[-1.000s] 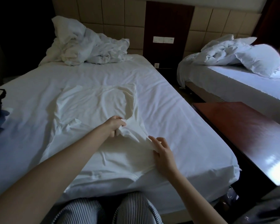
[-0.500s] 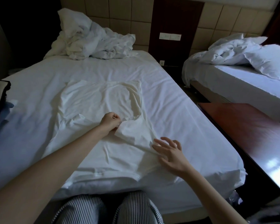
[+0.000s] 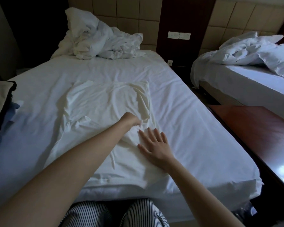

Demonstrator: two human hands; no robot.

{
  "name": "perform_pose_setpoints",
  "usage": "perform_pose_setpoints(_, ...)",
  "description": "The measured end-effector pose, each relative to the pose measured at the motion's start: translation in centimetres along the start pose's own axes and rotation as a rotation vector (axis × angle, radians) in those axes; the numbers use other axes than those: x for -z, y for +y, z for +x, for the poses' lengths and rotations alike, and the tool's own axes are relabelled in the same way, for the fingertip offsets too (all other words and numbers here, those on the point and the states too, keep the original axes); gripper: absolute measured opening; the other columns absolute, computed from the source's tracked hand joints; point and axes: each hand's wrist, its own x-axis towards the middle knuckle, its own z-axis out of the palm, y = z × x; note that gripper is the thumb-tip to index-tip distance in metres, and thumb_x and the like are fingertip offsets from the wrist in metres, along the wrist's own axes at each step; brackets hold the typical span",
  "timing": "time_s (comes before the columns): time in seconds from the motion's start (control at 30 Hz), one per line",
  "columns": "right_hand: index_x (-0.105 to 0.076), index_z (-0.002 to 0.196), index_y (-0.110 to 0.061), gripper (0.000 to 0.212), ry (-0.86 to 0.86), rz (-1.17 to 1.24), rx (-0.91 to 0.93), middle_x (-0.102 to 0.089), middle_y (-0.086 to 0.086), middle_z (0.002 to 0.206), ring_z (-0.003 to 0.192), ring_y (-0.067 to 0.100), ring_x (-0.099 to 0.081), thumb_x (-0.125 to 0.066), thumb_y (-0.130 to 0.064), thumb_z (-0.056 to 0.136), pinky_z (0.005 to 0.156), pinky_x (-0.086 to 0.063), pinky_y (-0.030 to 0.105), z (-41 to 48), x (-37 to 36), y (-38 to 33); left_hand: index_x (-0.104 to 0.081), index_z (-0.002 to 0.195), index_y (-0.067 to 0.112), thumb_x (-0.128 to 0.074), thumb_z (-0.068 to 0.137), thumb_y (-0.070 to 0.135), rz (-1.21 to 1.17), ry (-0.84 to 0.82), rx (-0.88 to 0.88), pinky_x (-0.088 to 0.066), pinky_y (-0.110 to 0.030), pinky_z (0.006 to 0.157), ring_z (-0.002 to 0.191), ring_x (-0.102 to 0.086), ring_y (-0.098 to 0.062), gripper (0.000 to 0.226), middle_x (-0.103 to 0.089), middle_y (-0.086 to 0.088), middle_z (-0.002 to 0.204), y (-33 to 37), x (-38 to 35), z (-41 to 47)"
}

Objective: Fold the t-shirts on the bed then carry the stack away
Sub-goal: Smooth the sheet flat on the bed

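A white t-shirt (image 3: 98,108) lies spread and wrinkled on the bed (image 3: 195,128), its hem near the foot edge in front of me. My left hand (image 3: 129,120) is closed on a fold of the shirt's right side near the sleeve. My right hand (image 3: 154,145) lies flat with fingers spread on the shirt's right part, just below the left hand. The shirt's right edge is folded inward along its upper part.
A crumpled white duvet (image 3: 103,41) is heaped at the head of the bed. Dark and blue cloth (image 3: 5,108) lies at the bed's left edge. A red-brown wooden table (image 3: 256,140) stands to the right, with a second bed (image 3: 252,66) beyond it.
My right hand has moved up and left onto the shirt and flattened there. My left hand still grips the fold and has shifted slightly toward the right hand.
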Motion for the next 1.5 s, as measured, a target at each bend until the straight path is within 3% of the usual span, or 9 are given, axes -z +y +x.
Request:
perform_pose_setpoints(0.13, -0.001, 0.147, -0.044, 0.082, -0.005, -0.024, -0.003, -0.001, -0.001, 0.159, 0.145, 0.022, 0.006, 0.005, -0.073, 0.07, 0.115, 0.006, 0.041, 0.3, -0.1, 0.2, -0.059, 0.093, 0.008, -0.066, 0.078, 0.009, -0.238, -0.006, 0.066, -0.043, -0.026, 0.067, 0.077, -0.058, -0.021, 0.016, -0.058, -0.007, 0.076, 0.7, 0.0, 0.4)
perform_pose_setpoints(0.27, 0.003, 0.147, -0.043, 0.078, 0.017, -0.012, 0.022, 0.004, -0.001, 0.159, 0.145, 0.022, 0.008, 0.004, -0.071, 0.074, 0.115, 0.008, 0.041, 0.3, -0.3, 0.3, -0.057, 0.071, 0.012, -0.06, 0.08, 0.007, -0.349, 0.13, -0.057, -0.04, -0.016, 0.048, 0.057, -0.049, -0.017, 0.011, -0.059, -0.01, 0.07, 0.5, 1.2, 1.2)
perform_pose_setpoints(0.4, 0.006, 0.145, -0.046, 0.074, 0.02, -0.013, 0.029, 0.007, -0.001, 0.159, 0.145, 0.022, 0.009, 0.004, -0.07, 0.075, 0.114, 0.008, 0.042, 0.3, -0.3, 0.3, -0.059, 0.084, 0.013, -0.05, 0.093, 0.018, -0.238, 0.149, -0.244, -0.041, -0.026, 0.067, 0.082, -0.054, -0.022, 0.013, -0.059, -0.004, 0.087, 0.3, 0.8, 1.0)
perform_pose_setpoints(0.5, 0.004, 0.145, -0.047, 0.071, 0.007, -0.016, 0.021, 0.005, 0.0, 0.159, 0.145, 0.024, 0.008, 0.001, -0.07, 0.079, 0.114, 0.007, 0.042, 0.4, -0.2, 0.2, -0.059, 0.109, 0.021, -0.051, 0.096, 0.021, -0.39, -0.096, -0.172, -0.041, -0.024, 0.075, 0.1, -0.054, -0.019, 0.015, -0.058, -0.005, 0.11, 0.7, -0.1, 0.2)
perform_pose_setpoints(0.6, 0.002, 0.146, -0.046, 0.065, -0.007, -0.017, 0.022, 0.004, 0.001, 0.159, 0.145, 0.024, 0.008, -0.006, -0.068, 0.085, 0.114, 0.007, 0.042, 0.3, -0.1, 0.2, -0.021, 0.15, 0.025, -0.057, 0.09, 0.006, -0.299, -0.268, -0.21, -0.034, -0.022, 0.093, 0.136, -0.034, -0.021, 0.072, -0.03, -0.013, 0.15, 0.2, -0.6, -0.1)
perform_pose_setpoints(0.8, 0.003, 0.145, -0.048, 0.061, 0.0, -0.03, 0.031, 0.001, 0.0, 0.159, 0.145, 0.023, 0.006, -0.008, -0.065, 0.087, 0.114, 0.006, 0.042, 0.2, 0.0, 0.1, -0.002, 0.149, 0.038, -0.04, 0.093, 0.001, -0.106, -0.039, -0.28, -0.038, -0.022, 0.082, 0.131, -0.044, -0.02, 0.077, -0.039, -0.015, 0.146, -2.4, -0.1, 0.1)
perform_pose_setpoints(1.07, -0.007, 0.144, -0.05, 0.052, -0.098, -0.036, 0.028, 0.005, 0.004, 0.159, 0.145, 0.024, 0.011, -0.021, -0.059, 0.095, 0.115, 0.008, 0.044, 0.5, 0.3, 0.1, -0.04, 0.127, 0.002, -0.055, 0.09, 0.036, 0.488, 0.065, -0.276, -0.04, -0.033, 0.089, 0.115, -0.052, -0.034, 0.052, -0.052, -0.018, 0.126, -5.1, 0.0, -2.5)
perform_pose_setpoints(1.23, -0.009, 0.14, -0.057, 0.059, -0.094, -0.069, 0.102, 0.003, 0.001, 0.159, 0.145, 0.025, 0.01, -0.01, -0.071, 0.083, 0.115, 0.008, 0.044, 0.1, 0.5, 0.4, -0.049, 0.121, 0.009, -0.071, 0.081, 0.028, 0.279, 0.056, -0.383, -0.04, -0.028, 0.079, 0.101, -0.056, -0.024, 0.049, -0.058, -0.011, 0.114, -7.0, 2.3, -3.1)
perform_pose_setpoints(1.5, -0.011, 0.142, -0.053, 0.065, -0.161, -0.159, 0.141, 0.002, -0.004, 0.159, 0.145, 0.024, 0.009, 0.0, -0.072, 0.082, 0.115, 0.012, 0.042, -0.6, 1.5, -0.4, -0.048, 0.129, 0.013, -0.066, 0.086, 0.03, 0.43, 0.265, -0.671, -0.047, -0.039, 0.085, 0.113, -0.05, -0.025, 0.05, -0.044, -0.007, 0.127, -9.8, 2.8, -6.2)
